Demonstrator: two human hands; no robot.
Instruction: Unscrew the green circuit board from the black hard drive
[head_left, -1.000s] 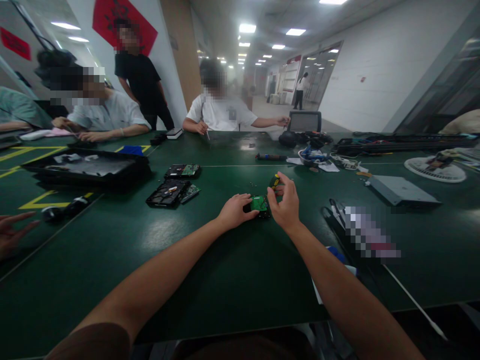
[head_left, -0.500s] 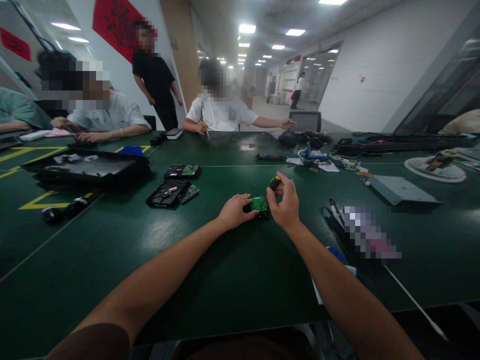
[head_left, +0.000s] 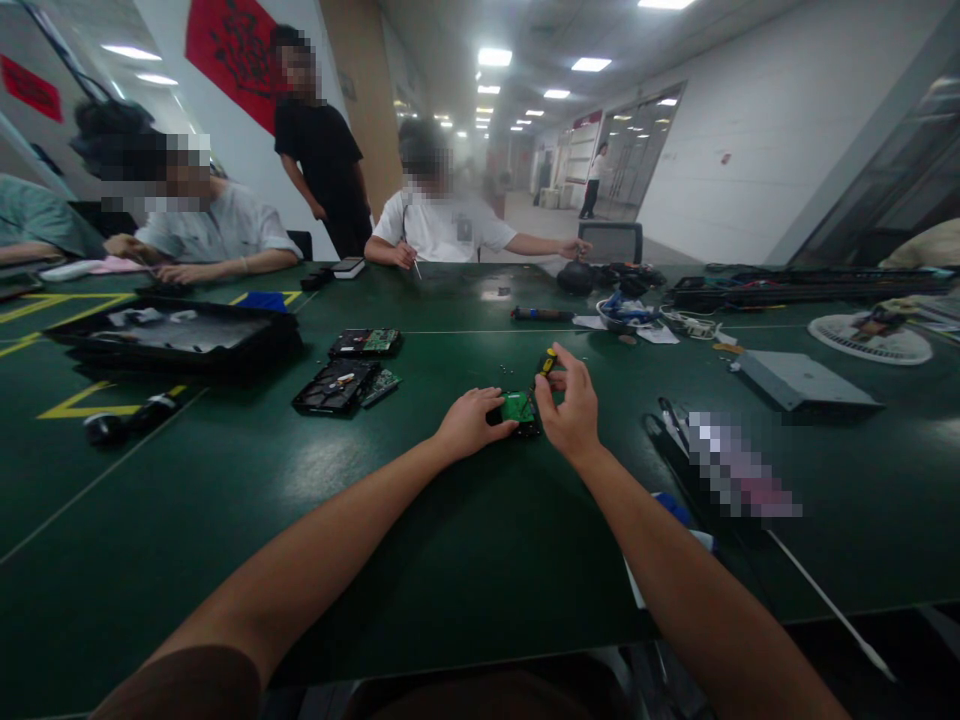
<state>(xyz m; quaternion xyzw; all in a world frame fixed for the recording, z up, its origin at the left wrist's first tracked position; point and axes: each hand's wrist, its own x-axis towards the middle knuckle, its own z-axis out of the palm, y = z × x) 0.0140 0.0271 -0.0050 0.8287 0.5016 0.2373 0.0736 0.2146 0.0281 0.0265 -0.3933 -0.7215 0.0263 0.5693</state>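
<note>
My left hand (head_left: 471, 424) grips the left side of a small hard drive (head_left: 517, 406) lying on the table, thumb along its near edge and fingers over its far left corner. A green circuit board faces up on the drive. In my right hand (head_left: 571, 405) is a screwdriver (head_left: 547, 366) with a yellow and black handle, pinched between thumb and fingers. Its shaft points down at the right part of the board; I cannot make out whether the tip sits in a screw. Several tiny screws (head_left: 507, 368) lie just beyond the drive.
To the left are an opened drive case (head_left: 335, 387), a loose circuit board (head_left: 381, 387) and another drive (head_left: 365, 342). Black trays (head_left: 180, 335) stand farther left. A grey metal box (head_left: 808, 382) and a cable lie right. Co-workers sit across the green table (head_left: 420, 560).
The screwdriver handle has turned and tilted slightly in my right hand. My left hand stays on the drive. The standing person in black has shifted a little to the right.
</note>
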